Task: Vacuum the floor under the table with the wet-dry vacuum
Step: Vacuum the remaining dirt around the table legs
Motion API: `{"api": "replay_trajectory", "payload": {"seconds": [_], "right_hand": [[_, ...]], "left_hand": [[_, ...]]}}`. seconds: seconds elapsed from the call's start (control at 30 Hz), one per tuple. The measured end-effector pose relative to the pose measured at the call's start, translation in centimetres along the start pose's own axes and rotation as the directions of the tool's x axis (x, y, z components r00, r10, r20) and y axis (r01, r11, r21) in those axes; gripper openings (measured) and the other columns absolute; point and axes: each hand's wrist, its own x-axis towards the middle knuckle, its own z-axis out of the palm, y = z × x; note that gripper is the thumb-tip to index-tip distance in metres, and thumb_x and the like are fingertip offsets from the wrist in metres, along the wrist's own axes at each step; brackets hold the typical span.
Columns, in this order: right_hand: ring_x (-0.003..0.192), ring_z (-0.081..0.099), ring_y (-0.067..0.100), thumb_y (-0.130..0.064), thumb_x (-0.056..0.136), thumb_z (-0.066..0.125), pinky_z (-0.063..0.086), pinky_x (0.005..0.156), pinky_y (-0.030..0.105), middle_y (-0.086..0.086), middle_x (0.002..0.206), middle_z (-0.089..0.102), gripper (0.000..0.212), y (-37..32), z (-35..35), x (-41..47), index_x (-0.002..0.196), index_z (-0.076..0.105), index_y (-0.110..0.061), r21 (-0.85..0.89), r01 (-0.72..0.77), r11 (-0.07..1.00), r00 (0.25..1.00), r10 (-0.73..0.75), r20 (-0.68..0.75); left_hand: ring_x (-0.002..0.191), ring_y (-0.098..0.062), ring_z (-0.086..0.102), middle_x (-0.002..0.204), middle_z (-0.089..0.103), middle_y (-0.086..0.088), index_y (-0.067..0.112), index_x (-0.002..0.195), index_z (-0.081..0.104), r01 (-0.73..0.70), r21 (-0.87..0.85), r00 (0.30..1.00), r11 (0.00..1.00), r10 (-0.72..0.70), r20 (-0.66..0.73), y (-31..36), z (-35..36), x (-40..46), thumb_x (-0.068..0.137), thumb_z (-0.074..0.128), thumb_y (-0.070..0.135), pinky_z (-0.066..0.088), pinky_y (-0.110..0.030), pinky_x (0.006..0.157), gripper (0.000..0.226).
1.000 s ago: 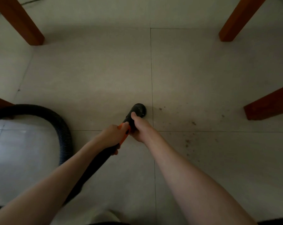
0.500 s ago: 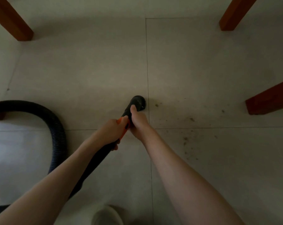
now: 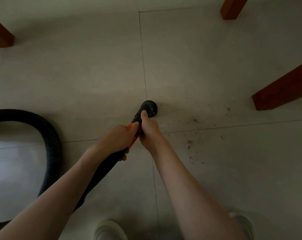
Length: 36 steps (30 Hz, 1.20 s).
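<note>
The job looks partly done, as a judgement from how the floor (image 3: 98, 70) lies. The pale tiles on the left half of the space between the table legs show no visible specks, while a scatter of dark crumbs (image 3: 195, 120) lies on the right half, spreading from just beside the nozzle (image 3: 149, 108) toward the near right table leg (image 3: 283, 87) and down across the grout line to a second cluster (image 3: 190, 144). That patch appears to be what is left, along with any ground the frame does not reach.

The nozzle is a round black mouth, pressed to or just above the floor at the crossing of 2 grout lines, near the middle of the area bounded by the legs; whether it touches cannot be told. Behind it runs a black wand with an orange collar (image 3: 130, 129), and a ribbed black hose (image 3: 51, 135) loops away along the left edge of the floor.

The right hand (image 3: 149, 129) holds the wand just behind the nozzle, fingers curled round it and thumb laid along the top. The left hand (image 3: 117, 141) grips the wand at the orange collar, fingers wrapped underneath. 2 more legs, the far left leg (image 3: 1, 35) and the far right leg (image 3: 231, 7), stand at the far corners.
</note>
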Motion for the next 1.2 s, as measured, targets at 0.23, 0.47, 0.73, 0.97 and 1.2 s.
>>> {"api": "replay_trajectory", "payload": {"seconds": [0.23,0.47,0.73,0.97,1.2], "right_hand": [[0.105,0.059,0.024,-0.040,0.099,0.043,0.051,0.075,0.027,0.014,0.121,0.059,0.054,-1.1,0.0,0.3,0.135,0.043,0.000,-0.031,0.032,0.999,0.999,-0.032,0.017],[0.108,0.059,0.028,-0.039,0.100,0.041,0.050,0.094,0.037,0.016,0.117,0.059,0.050,-1.3,-1.4,0.4,0.128,0.044,0.002,-0.062,0.059,0.996,0.996,-0.063,-0.060],[0.112,0.057,0.028,-0.037,0.099,0.045,0.050,0.090,0.032,0.017,0.125,0.057,0.053,-1.0,-2.2,0.4,0.136,0.041,0.001,0.075,0.027,0.997,0.999,-0.025,-0.026],[0.109,0.058,0.028,-0.037,0.099,0.043,0.051,0.091,0.034,0.017,0.120,0.059,0.050,-0.9,-4.2,0.3,0.131,0.044,0.001,0.042,0.039,0.998,0.992,-0.034,-0.119],[0.098,0.058,0.023,-0.033,0.099,0.044,0.049,0.079,0.030,0.011,0.107,0.058,0.047,-2.3,-5.9,1.0,0.129,0.046,0.003,0.126,0.087,0.988,0.992,-0.074,-0.105]], "left_hand": [[0.041,-0.019,0.051,0.061,0.056,-0.010,0.005,0.091,0.054,-0.034,-0.001,0.998,0.999,0.034,-0.053,0.8,-0.4,0.6,0.097,0.029,0.052,0.045,-0.024,0.045,0.053],[0.042,-0.018,0.051,0.062,0.056,-0.009,0.009,0.092,0.051,-0.060,0.046,0.998,0.997,0.061,-0.018,2.0,0.6,0.8,0.097,0.027,0.053,0.047,-0.025,0.047,0.051],[0.039,-0.017,0.051,0.058,0.056,-0.008,0.011,0.090,0.051,-0.059,0.070,0.998,0.996,0.060,0.002,2.5,1.0,0.4,0.097,0.028,0.052,0.048,-0.025,0.047,0.048],[0.039,-0.016,0.049,0.059,0.054,-0.008,0.012,0.083,0.048,-0.065,0.098,0.997,0.993,0.060,0.054,3.6,2.5,-0.1,0.097,0.029,0.053,0.047,-0.024,0.045,0.047],[0.038,-0.017,0.050,0.058,0.054,-0.009,0.009,0.084,0.050,-0.090,0.102,0.995,0.991,0.084,0.056,5.7,3.2,0.5,0.096,0.028,0.054,0.047,-0.024,0.045,0.052]]}}
